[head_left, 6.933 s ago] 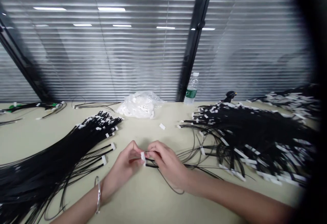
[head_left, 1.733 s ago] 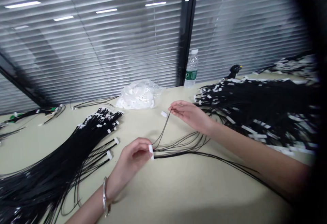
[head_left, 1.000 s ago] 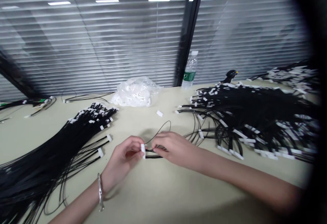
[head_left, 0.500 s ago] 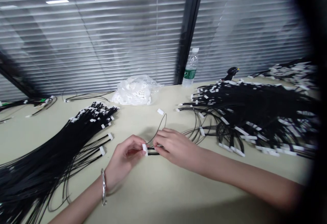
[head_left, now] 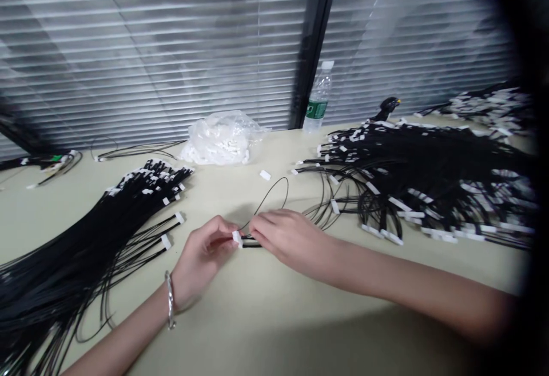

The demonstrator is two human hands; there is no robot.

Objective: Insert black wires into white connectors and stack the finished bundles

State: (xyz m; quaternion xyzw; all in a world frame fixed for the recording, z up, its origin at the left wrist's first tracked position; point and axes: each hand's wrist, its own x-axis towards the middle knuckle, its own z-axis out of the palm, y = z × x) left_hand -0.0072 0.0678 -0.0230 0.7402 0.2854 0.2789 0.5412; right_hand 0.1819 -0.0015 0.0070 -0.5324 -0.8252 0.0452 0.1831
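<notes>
My left hand [head_left: 203,256] pinches a small white connector [head_left: 236,238] just above the beige table [head_left: 266,319]. Thin black wires [head_left: 253,243] run out of the connector to the right. My right hand [head_left: 289,239] is closed on one of these wires right beside the connector, fingertips almost touching it. That wire arcs up in a loop [head_left: 278,184] behind my right hand. A metal bangle [head_left: 169,307] circles my left wrist.
A long bundle of black wires with white connectors [head_left: 107,222] lies at the left. A bigger tangled heap [head_left: 429,176] fills the right. A plastic bag of white connectors [head_left: 221,142], a loose connector [head_left: 265,175] and a water bottle [head_left: 318,99] stand behind, before window blinds.
My right hand reached out to the heap at the right, came back with a single wire and now holds its end at the connector. My left hand has kept the connector throughout.
</notes>
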